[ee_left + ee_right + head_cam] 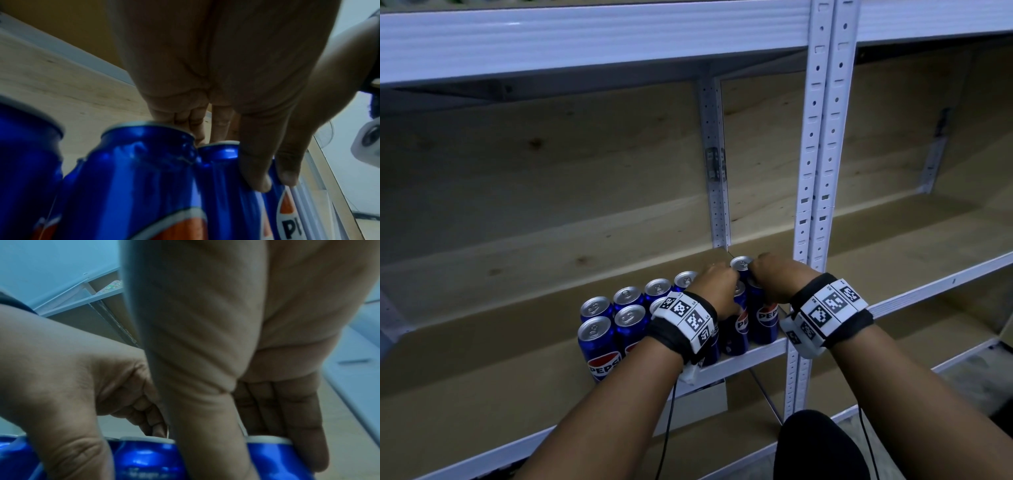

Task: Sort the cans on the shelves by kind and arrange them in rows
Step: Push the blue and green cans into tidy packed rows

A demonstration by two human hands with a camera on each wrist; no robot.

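Note:
Several blue Pepsi cans stand in two rows on the wooden shelf, at its right end. My left hand reaches over the rows and grips a can, thumb down its front and fingers behind its rim. My right hand grips the can at the right end, thumb on one side and straight fingers on the other. One silver can top shows between the two hands. Both wrists partly hide the cans below them.
A white perforated upright post stands just right of the cans. The white shelf lip runs under the front row. Bare wooden board lies left of the cans and in the right bay. Another shelf hangs above.

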